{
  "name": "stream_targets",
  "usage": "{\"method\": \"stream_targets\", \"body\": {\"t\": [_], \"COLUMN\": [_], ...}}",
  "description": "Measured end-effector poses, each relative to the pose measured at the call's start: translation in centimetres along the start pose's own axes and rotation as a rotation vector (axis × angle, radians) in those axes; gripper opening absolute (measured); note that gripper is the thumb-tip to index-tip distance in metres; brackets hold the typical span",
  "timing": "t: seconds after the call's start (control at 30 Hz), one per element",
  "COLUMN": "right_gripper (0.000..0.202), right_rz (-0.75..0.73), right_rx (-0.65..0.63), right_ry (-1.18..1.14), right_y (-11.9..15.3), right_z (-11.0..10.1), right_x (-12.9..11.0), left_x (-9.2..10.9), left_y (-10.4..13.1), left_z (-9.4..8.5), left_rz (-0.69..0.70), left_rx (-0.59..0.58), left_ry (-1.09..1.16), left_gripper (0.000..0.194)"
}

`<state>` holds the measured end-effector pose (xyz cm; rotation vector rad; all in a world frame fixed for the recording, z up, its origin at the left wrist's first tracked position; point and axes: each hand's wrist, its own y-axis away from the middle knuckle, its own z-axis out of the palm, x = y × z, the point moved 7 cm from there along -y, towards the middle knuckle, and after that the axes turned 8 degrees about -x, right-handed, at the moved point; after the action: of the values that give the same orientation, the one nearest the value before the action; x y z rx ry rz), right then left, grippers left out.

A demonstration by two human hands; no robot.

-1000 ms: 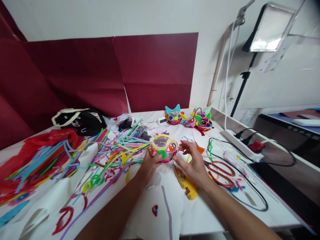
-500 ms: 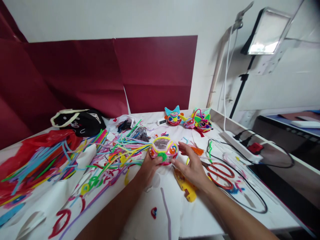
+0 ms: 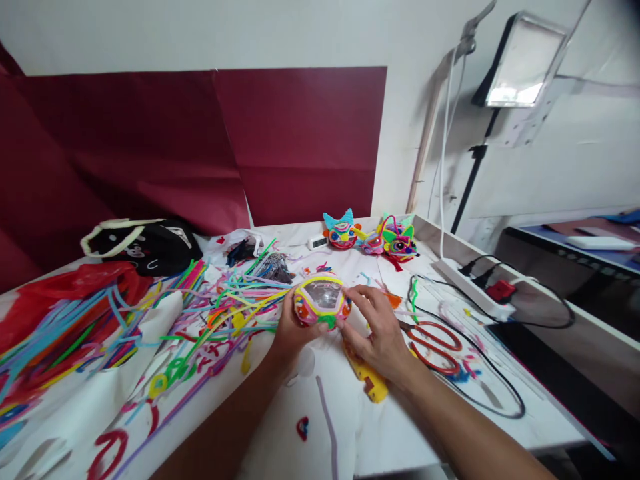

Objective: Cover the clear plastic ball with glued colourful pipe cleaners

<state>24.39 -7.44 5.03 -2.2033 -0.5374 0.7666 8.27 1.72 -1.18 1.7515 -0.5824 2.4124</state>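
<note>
Between my hands is a round ornament (image 3: 323, 295), a clear ball partly covered with coloured pipe cleaners, with a green nose and orange eye shapes. My left hand (image 3: 295, 330) grips it from the left and below, thumb near the green nose. On the other side, my right hand (image 3: 377, 330) has its fingers against the right edge. A yellow tool (image 3: 370, 380), perhaps a glue gun, lies partly hidden under my right hand. Right of that hand lie scissors (image 3: 437, 343) with red-orange handles. A small red and blue curled piece (image 3: 303, 428) and a purple pipe cleaner (image 3: 327, 423) lie in front.
Loose pipe cleaners (image 3: 215, 327) and a red plastic bag (image 3: 75, 287) cover the left side. A black pouch (image 3: 143, 250) stands behind them. Finished-looking animal ornaments (image 3: 343, 233) sit at the back. A power strip (image 3: 473, 290) and black cable (image 3: 500, 377) occupy the right.
The ornament has tipped, so its clear top shows more and its green nose sits lower. My right fingers have closed in on its right edge. The whole view has shifted slightly.
</note>
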Motion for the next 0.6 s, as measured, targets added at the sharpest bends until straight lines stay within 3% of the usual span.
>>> {"method": "stream_targets", "body": {"t": [0.6], "right_gripper": [0.051], "right_rz": [0.011], "right_rx": [-0.016], "right_ry": [-0.011], "right_y": [0.2], "right_z": [0.0], "right_x": [-0.2], "left_x": [-1.1], "left_y": [-0.6], "left_z": [-1.4], "left_rz": [0.104], "left_rx": [0.003], "left_ry": [-0.110], "left_gripper": [0.111]}}
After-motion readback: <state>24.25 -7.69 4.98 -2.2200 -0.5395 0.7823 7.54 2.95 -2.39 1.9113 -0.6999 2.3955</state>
